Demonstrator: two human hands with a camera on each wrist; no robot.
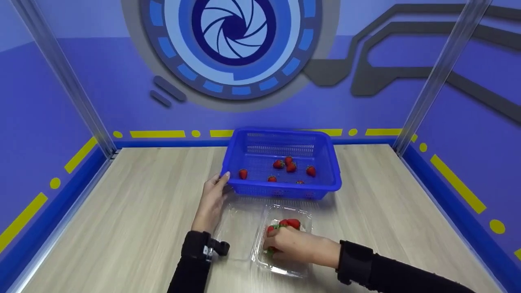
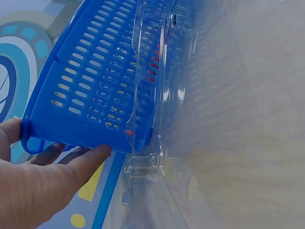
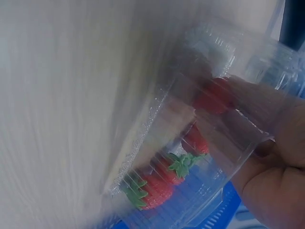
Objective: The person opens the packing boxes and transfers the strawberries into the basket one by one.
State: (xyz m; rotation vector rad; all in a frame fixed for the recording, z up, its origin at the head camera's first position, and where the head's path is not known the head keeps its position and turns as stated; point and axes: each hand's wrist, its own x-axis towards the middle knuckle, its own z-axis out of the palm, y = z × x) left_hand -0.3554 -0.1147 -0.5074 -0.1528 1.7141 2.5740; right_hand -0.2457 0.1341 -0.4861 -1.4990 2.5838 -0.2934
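Note:
At its front left corner, the blue plastic basket (image 1: 331, 167) is gripped by my left hand (image 1: 211, 199), the thumb over the rim and the fingers under it in the left wrist view. Several strawberries (image 1: 290, 167) lie spread on the basket's floor. My right hand (image 1: 299, 245) reaches down into a clear plastic clamshell box (image 1: 281, 270) in front of the basket. Its curled fingers hold a strawberry (image 3: 214, 98), seen through the box wall in the right wrist view. Other strawberries (image 3: 155, 191) with green leaves lie in the box beside those fingers.
The clamshell's clear lid (image 1: 240, 232) lies folded out to the left, next to my left forearm. A light wood table (image 1: 154, 228) carries everything. Blue printed panels (image 1: 101, 81) rise behind and at both sides, with metal posts (image 1: 443, 69) at the corners.

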